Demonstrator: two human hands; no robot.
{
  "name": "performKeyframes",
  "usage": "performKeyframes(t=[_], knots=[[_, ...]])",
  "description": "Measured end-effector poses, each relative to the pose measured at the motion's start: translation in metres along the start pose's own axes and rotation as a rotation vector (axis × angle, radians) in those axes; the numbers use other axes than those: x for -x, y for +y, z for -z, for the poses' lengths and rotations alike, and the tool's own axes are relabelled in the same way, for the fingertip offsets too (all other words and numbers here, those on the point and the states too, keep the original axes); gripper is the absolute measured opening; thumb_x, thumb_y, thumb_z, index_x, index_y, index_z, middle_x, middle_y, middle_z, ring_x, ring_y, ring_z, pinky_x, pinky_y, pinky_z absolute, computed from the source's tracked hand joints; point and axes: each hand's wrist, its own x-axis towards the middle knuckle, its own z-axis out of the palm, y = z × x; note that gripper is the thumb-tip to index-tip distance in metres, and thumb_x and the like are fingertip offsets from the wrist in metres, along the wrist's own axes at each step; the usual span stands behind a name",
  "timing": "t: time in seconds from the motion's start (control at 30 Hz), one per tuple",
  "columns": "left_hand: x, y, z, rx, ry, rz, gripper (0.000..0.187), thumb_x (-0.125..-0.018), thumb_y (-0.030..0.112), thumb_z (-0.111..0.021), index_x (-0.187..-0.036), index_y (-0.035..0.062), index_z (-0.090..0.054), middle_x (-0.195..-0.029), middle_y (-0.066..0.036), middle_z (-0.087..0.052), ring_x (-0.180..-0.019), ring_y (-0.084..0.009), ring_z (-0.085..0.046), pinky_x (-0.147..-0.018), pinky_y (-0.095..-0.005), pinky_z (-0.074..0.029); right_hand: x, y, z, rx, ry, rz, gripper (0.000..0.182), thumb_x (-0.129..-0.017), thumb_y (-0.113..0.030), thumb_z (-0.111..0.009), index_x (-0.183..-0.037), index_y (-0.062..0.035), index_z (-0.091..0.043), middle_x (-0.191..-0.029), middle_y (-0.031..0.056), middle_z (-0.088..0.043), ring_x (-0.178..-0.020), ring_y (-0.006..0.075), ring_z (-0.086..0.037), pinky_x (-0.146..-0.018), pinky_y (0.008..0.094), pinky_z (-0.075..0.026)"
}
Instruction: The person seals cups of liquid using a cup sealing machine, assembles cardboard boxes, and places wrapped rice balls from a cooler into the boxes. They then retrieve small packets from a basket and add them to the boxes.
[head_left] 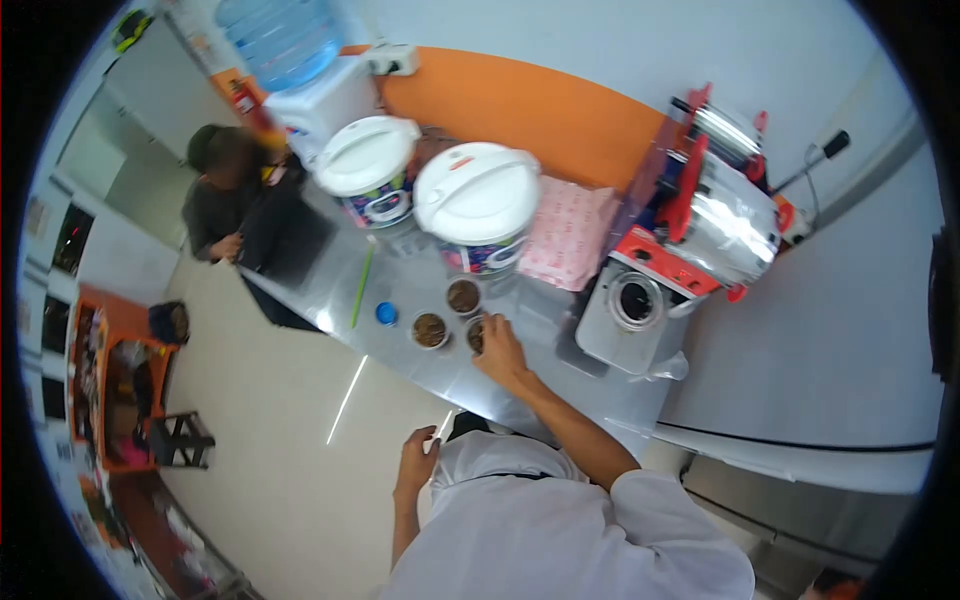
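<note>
Along the counter's (450,370) front edge, one round cup of brown stuff (473,338) sits right under my right hand (487,333), its grip hidden from me, while my left hand (428,442), fingers loosely parted, hangs well apart, off the edge.

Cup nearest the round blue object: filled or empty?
Filled: brown contents show inside the cup. How deep, cannot tell from above.

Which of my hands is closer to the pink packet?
Right. Your right hand is at a cup, on the near side of the pink packet; your left hand hangs past the table edge, farther away.
</note>
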Motion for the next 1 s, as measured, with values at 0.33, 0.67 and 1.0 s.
performKeyframes(t=[0.33, 0.67, 1.0], knots=[[-0.125, 0.076, -0.039, 0.246, -0.616, -0.172, 0.034, -0.095, 0.014, -0.066, -0.126, 0.0, -0.063, -0.116, -0.016, -0.07, -0.107, -0.0256, -0.068, -0.089, -0.0385, -0.054, 0.06, -0.028, 0.161, -0.178, 0.174, -0.14, 0.089, -0.067, -0.017, -0.08, -0.143, 0.0063, -0.042, -0.13, 0.0245, -0.048, -0.123, 0.0419, -0.051, -0.102, 0.0448, -0.047], [-0.189, 0.199, -0.199, 0.864, -0.846, 0.343, 0.028, -0.1, 0.026, -0.064, -0.121, 0.0082, -0.058, -0.11, -0.006, -0.065, -0.106, -0.0188, -0.066, -0.084, -0.034, -0.054, 0.066, 0.055, 0.242, 0.094, 0.727, -0.356, 0.091, -0.067, -0.02, -0.089, -0.142, 0.0071, -0.044, -0.122, 0.0207, -0.052, -0.109, 0.0365, -0.06, -0.095, 0.042, -0.051], [-0.174, 0.189, -0.226, 0.919, -0.698, 0.214, 0.023, -0.102, 0.027, -0.061, -0.112, 0.0072, -0.057, -0.104, -0.005, -0.065, -0.099, -0.0197, -0.07, -0.083, -0.0347, -0.054, 0.046, 0.113, 0.201, 0.088, 0.828, -0.409, 0.095, -0.066, -0.023, -0.089, -0.142, 0.009, -0.042, -0.125, 0.0235, -0.049, -0.114, 0.0405, -0.056, -0.099, 0.0436, -0.048]])
